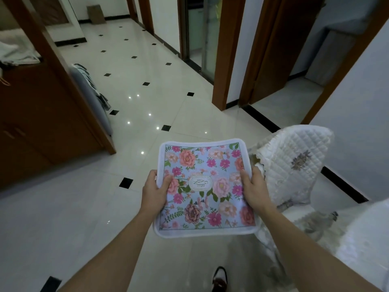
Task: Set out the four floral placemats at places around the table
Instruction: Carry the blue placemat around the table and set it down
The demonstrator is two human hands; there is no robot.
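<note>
From the head view, we hold a floral placemat (205, 188) flat and face up in front of us, well above the tiled floor (147, 98). Our left hand (155, 191) has its grip closed on the mat's left edge, thumb on top over a pink flower, fingers hidden beneath. Our right hand (252, 187) clamps the right edge the same way, thumb on the printed face. Both grips sit about halfway along their sides, so the mat hangs level between them and sags only a little at the near edge. We cannot tell whether this is one placemat or a stack; only one printed face shows.

The mat is close to square. Its oval label in the middle reads sideways to us, so the design's upright runs left to right between our hands.

The relation that matters: a chair with a quilted white cover (294, 163) stands just right of the mat, its lace trim almost touching our right hand. A white-draped surface at the lower right (362, 239) may be the table, though we cannot be sure. We judge that the mat must travel rightward, with our right hand leading.
</note>
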